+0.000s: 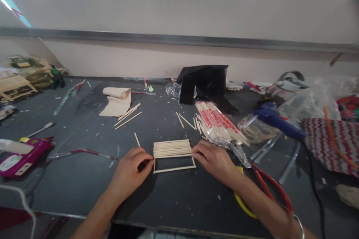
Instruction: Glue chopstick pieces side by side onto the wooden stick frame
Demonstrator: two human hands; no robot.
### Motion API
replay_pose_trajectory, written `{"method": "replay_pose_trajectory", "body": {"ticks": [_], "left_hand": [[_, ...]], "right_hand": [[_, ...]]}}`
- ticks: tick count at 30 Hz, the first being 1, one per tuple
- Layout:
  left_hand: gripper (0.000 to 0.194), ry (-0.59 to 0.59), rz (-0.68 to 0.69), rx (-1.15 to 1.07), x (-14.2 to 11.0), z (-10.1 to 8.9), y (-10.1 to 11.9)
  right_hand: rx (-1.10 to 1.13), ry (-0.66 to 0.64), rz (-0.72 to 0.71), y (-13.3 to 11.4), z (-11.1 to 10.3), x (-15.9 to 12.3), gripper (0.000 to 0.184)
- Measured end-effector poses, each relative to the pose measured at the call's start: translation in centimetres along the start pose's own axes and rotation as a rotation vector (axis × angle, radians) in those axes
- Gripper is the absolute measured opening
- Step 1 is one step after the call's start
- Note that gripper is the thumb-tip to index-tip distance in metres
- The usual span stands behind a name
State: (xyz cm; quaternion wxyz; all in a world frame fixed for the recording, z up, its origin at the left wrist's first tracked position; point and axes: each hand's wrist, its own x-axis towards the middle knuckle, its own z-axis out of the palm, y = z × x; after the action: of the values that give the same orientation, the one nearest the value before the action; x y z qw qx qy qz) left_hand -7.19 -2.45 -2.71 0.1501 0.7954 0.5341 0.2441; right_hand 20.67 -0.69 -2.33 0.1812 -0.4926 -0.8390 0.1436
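A small rectangular frame of thin wooden sticks (174,169) lies on the dark table in front of me. Its far part is covered by a row of wooden sticks (171,147) laid side by side; the near part is an open gap. My left hand (137,165) is closed in a pinch at the frame's left side, by one end of the row's nearest wooden stick (172,156). At that stick's other end, my right hand (210,158) pinches with curled fingers. The fingertips partly cover both ends.
Loose sticks (127,115) lie beside a rolled cloth (114,101). Right of the frame are a plastic pack of sticks (220,123), red-handled pliers (276,186) under my right forearm and a blue glue gun (276,119) with a black cord. A magenta device (26,157) stands left.
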Motion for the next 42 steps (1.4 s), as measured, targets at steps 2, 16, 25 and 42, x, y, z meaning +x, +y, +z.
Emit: {"method": "replay_pose_trajectory", "body": {"ticks": [2,16,25,42], "left_hand": [[0.018,-0.006,-0.001,0.005,0.1,0.1,0.1],[0.020,-0.027,-0.028,-0.003,0.1,0.1,0.2],[0.021,-0.003,-0.056,-0.014,0.0,0.0,0.3],[0.021,-0.014,-0.044,-0.022,0.0,0.1,0.2]], "right_hand": [[-0.004,-0.006,-0.001,-0.1,0.1,0.0,0.018],[-0.022,0.039,0.085,-0.1,0.8,-0.1,0.014],[-0.035,0.036,0.119,0.1,-0.3,-0.2,0.014],[-0.030,-0.016,0.127,-0.5,-0.2,-0.6,0.018]]}}
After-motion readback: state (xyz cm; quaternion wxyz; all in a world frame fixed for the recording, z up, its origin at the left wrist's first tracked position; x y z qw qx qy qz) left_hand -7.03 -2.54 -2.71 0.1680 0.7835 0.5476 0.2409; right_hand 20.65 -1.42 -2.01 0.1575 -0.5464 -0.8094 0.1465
